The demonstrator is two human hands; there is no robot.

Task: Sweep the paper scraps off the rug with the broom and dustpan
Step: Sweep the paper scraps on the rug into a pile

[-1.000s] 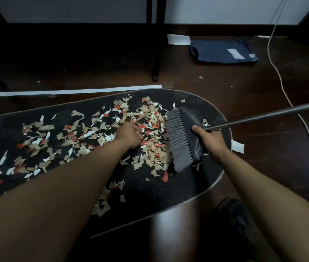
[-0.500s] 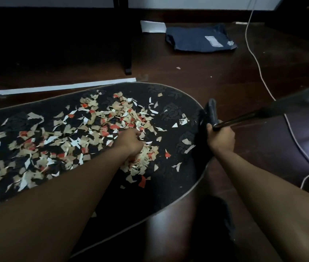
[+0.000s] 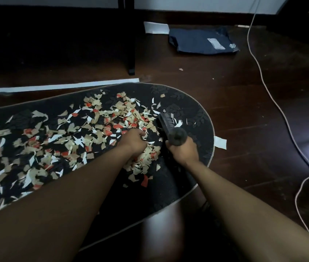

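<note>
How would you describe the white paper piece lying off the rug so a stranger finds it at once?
Start at the dark oval rug. Just past its rounded right end, on the wooden floor, lies a white paper piece. It is far larger than the scraps and squarish.

— What sort of place is this?
— A room in a home, I'd say: dark wood floor (image 3: 235,103), a patterned oval rug (image 3: 187,103), white wall above a dark baseboard.
— Anything else?
— A folded navy garment (image 3: 197,41) on the floor, a white cable (image 3: 274,103) trailing across, and a black furniture leg (image 3: 131,52).
</note>
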